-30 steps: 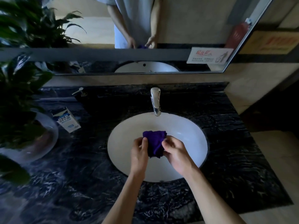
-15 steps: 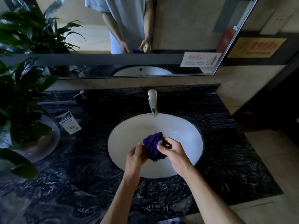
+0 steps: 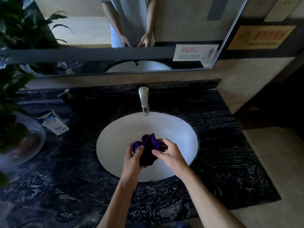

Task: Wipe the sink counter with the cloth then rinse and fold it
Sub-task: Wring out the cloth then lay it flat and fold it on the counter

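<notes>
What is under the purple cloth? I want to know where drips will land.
Under the cloth is the white sink basin, with both hands gripping it. The drain is not visible, covered by cloth and hands.

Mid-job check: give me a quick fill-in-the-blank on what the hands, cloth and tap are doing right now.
1. Both hands grip a bunched cloth coloured ____.
2. The left hand and right hand hold it above the white ____.
3. The chrome faucet shows ____ visible stream of water.
4. The blue-and-white carton lies on the counter to the sink's ____.

Answers: purple; sink basin; no; left
</notes>
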Available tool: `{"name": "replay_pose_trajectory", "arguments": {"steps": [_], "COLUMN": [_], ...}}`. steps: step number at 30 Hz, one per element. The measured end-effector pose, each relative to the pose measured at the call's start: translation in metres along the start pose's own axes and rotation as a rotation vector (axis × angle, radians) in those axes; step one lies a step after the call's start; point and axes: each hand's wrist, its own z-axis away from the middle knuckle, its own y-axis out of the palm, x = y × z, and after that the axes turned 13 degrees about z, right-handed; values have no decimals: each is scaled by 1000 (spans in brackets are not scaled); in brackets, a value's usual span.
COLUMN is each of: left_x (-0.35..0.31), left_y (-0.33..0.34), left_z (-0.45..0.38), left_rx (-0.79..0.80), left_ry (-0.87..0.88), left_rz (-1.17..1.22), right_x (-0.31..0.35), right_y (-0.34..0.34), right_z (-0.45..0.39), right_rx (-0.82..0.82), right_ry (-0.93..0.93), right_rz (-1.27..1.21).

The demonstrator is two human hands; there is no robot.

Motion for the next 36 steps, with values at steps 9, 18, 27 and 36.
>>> {"name": "replay_pose_trajectory", "arguments": {"steps": [9, 18, 27, 36], "left_x": [25, 79, 168, 191], "left_y": [56, 143, 235, 229], "left_z": [-6, 4, 13, 4], "left_rx": [-73, -85, -51, -262], "left_ry": [-123, -132, -465, -488], "left_rz": [447, 203, 179, 356], "right_x": [-32, -97, -176, -193], "right_y": [-91, -209, -305, -318], "right_z": [-15, 9, 37, 42], "right_rx": [-37, -103, -356, -355], "right_ry": [169, 182, 564, 413], "right_rz": [-755, -581, -336, -776]}}
